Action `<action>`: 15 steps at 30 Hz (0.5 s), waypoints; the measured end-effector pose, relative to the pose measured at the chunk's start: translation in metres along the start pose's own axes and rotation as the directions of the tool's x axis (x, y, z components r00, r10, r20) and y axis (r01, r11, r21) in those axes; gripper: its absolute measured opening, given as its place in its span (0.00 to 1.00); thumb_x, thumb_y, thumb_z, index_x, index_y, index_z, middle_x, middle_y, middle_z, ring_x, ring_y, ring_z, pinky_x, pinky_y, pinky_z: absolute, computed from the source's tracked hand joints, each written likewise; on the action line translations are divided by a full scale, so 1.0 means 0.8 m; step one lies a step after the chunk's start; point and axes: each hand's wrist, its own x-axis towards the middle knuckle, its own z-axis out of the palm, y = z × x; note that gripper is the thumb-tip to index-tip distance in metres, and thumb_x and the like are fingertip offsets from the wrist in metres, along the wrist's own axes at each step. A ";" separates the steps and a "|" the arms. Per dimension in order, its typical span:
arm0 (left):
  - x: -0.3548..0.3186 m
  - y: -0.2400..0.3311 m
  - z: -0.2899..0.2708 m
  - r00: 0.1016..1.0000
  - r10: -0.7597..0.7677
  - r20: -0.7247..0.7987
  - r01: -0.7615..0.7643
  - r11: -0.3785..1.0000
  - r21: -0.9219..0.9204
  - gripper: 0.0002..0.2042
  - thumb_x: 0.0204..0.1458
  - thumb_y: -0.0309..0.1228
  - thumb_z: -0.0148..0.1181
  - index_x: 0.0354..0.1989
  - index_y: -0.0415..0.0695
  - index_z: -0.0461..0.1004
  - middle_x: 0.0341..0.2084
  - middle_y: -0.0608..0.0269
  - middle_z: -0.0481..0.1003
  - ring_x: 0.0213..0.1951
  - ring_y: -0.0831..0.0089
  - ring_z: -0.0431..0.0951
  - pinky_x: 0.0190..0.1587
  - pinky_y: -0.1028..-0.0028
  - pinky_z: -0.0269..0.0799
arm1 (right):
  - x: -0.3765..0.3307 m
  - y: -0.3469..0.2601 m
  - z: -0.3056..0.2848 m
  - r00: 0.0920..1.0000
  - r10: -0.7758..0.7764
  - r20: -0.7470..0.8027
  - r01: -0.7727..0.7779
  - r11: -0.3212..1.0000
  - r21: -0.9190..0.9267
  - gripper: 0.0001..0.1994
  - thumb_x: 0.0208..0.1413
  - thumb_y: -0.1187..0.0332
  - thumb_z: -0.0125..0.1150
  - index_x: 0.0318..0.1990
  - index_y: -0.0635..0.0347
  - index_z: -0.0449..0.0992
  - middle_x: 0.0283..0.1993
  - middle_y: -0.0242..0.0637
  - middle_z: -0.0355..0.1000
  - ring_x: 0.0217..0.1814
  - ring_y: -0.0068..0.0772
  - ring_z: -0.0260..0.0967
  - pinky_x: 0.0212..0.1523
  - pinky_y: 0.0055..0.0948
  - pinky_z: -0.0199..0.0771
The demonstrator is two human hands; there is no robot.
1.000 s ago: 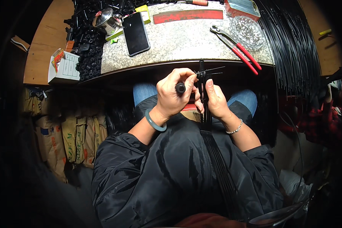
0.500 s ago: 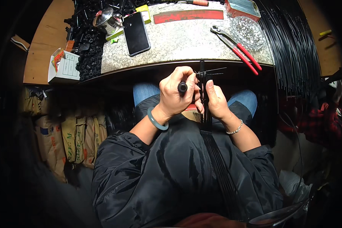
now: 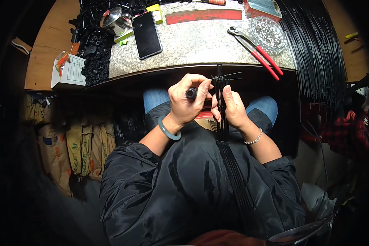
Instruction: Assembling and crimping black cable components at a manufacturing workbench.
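Note:
My right hand point(image 3: 235, 110) is closed round a black umbrella frame point(image 3: 222, 96), its thumb upright along the right side and fingertips showing on the left. The frame's thin ribs point(image 3: 238, 176) run down over my dark jacket. Thin wires point(image 3: 233, 76) stick out to the right near its top. In my left hand point(image 3: 184, 100) is a black-handled tool point(image 3: 191, 93), its round butt end facing up. That hand's thumb and forefinger pinch close to the left end of a wire; the tool's working tip is hidden.
Across the bench point(image 3: 184, 49) lie red-handled pliers point(image 3: 256, 53), a glass dish point(image 3: 267, 35) of small bits, a phone point(image 3: 146, 36) and a red strip point(image 3: 203, 16). Black rods point(image 3: 315, 53) pile at right, black parts point(image 3: 95, 65) at left beside a white box point(image 3: 69, 70).
My left hand has shifted slightly left, away from the frame, with the tool tilting along. More wire shows between its fingertips and the frame. My right hand stays nearly still.

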 end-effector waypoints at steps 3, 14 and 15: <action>-0.002 0.000 -0.001 1.000 -0.012 0.000 0.012 0.999 -0.033 0.05 0.52 0.24 0.59 0.33 0.36 0.71 0.22 0.62 0.75 0.20 0.81 0.76 0.21 0.83 0.71 | 0.000 0.000 0.001 1.000 -0.012 0.006 0.012 1.000 -0.011 0.33 0.61 0.40 0.30 0.25 0.64 0.66 0.13 0.35 0.63 0.12 0.22 0.60 0.15 0.18 0.62; 0.048 -0.016 -0.024 0.925 -0.322 0.203 0.364 0.589 -0.722 0.15 0.62 0.31 0.41 0.53 0.37 0.55 0.47 0.45 0.69 0.50 0.59 0.71 0.53 0.67 0.69 | 0.000 -0.002 0.004 1.000 0.029 -0.002 -0.029 0.999 -0.032 0.34 0.60 0.40 0.30 0.25 0.65 0.66 0.13 0.36 0.63 0.13 0.22 0.60 0.15 0.19 0.62; 0.056 -0.012 -0.019 0.919 -0.320 0.232 0.383 0.573 -0.724 0.15 0.62 0.34 0.43 0.52 0.38 0.58 0.50 0.44 0.68 0.52 0.60 0.71 0.53 0.66 0.69 | -0.001 -0.002 0.004 1.000 0.029 0.001 -0.029 0.999 -0.034 0.34 0.60 0.40 0.30 0.25 0.65 0.66 0.13 0.36 0.63 0.13 0.22 0.60 0.15 0.19 0.62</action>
